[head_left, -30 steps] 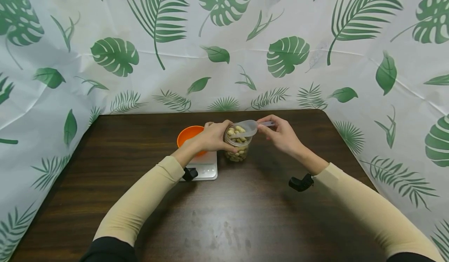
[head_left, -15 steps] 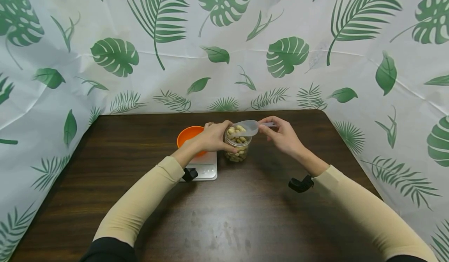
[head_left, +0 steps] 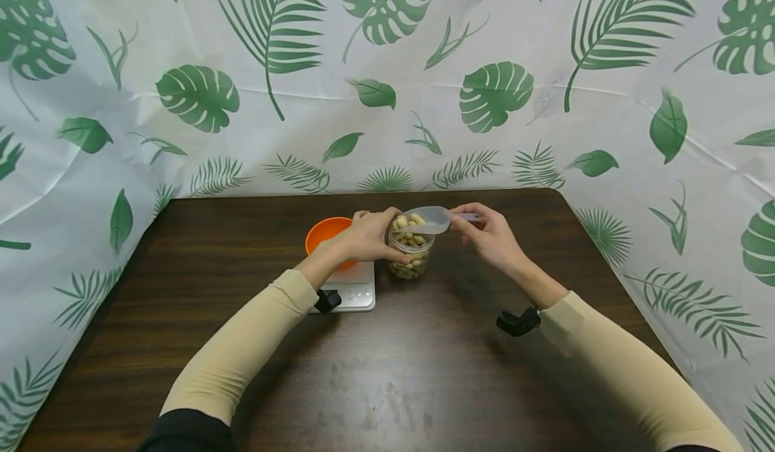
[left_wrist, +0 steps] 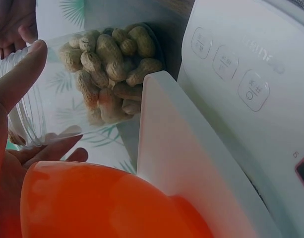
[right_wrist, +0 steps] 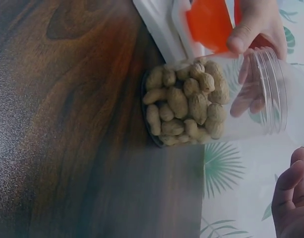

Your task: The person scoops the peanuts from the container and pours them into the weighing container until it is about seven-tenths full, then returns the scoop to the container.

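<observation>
Leaf-print sheet [head_left: 424, 55]: hung behind everything.

Counter [head_left: 393, 351]: dark wood-grain, carrying the items below.

Kitchen scale [head_left: 357, 295]: white, with buttons, partly under the left forearm.

Left hand [head_left: 371, 235]: grip closed around the upper part of the jar, thumb on the near side.

Right hand [head_left: 487, 235]: grip pinched, thumb and fingers on the scoop handle.

Orange bowl [head_left: 323, 233]: on the scale, partly hidden by the left hand.

Jar [right_wrist: 241, 130]: clear, uncapped, upright on the counter just right of the scale; roughly half full.

Scoop [head_left: 434, 220]: translucent, across the jar mouth. It and the right hand sit slightly further right than a second ago; jar and left hand match. Judged: scooping is in progress, the jar steadied, the load not clear of the mouth.

Peanuts [right_wrist: 186, 104]: in shell, inside the jar; number in the scoop, cannot tell.
</observation>
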`<state>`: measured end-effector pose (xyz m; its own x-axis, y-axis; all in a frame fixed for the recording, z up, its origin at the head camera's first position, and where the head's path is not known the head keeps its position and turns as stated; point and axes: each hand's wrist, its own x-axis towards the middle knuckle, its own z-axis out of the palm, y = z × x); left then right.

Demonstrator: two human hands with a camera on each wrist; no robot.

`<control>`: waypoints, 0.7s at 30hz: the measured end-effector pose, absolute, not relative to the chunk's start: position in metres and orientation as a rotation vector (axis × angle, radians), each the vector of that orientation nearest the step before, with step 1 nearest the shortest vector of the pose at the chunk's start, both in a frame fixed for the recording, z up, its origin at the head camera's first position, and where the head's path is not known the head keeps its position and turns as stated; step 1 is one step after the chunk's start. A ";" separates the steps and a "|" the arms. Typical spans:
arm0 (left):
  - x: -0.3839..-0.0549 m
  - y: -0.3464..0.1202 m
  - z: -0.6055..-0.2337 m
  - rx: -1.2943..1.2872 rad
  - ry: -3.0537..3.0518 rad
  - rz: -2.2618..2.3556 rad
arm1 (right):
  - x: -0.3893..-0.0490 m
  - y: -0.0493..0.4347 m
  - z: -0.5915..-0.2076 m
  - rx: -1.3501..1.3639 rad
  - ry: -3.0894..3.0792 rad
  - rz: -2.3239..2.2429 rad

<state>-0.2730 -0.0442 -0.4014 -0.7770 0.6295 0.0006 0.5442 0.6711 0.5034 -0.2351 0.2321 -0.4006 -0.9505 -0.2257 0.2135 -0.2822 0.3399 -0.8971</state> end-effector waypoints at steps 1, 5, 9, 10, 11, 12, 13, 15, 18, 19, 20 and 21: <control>-0.273 -0.044 -0.401 0.959 2.710 0.731 | -0.235 0.233 -0.402 0.473 -2.519 1.726; -0.272 -0.044 -0.401 0.953 2.716 0.720 | -0.236 0.235 -0.406 0.437 -2.488 1.779; -0.272 -0.044 -0.402 0.950 2.725 0.707 | -0.235 0.238 -0.407 0.410 -2.474 1.816; -0.272 -0.044 -0.402 0.953 2.728 0.705 | -0.235 0.238 -0.407 0.407 -2.469 1.824; -0.271 -0.044 -0.402 0.954 2.731 0.702 | -0.235 0.238 -0.407 0.408 -2.464 1.831; -0.271 -0.044 -0.402 0.954 2.734 0.701 | -0.234 0.238 -0.406 0.409 -2.457 1.841; -0.271 -0.044 -0.402 0.955 2.738 0.702 | -0.234 0.237 -0.406 0.414 -2.448 1.850; -0.271 -0.045 -0.402 0.955 2.750 0.697 | -0.234 0.237 -0.405 0.426 -2.424 1.870; -0.270 -0.048 -0.400 0.951 2.767 0.700 | -0.235 0.235 -0.403 0.447 -2.395 1.896; -0.269 -0.049 -0.399 0.950 2.772 0.704 | -0.235 0.235 -0.403 0.451 -2.384 1.908; -0.269 -0.051 -0.399 0.947 2.774 0.711 | -0.235 0.234 -0.402 0.450 -2.382 1.912; -0.268 -0.053 -0.398 0.944 2.775 0.722 | -0.235 0.233 -0.402 0.449 -2.379 1.916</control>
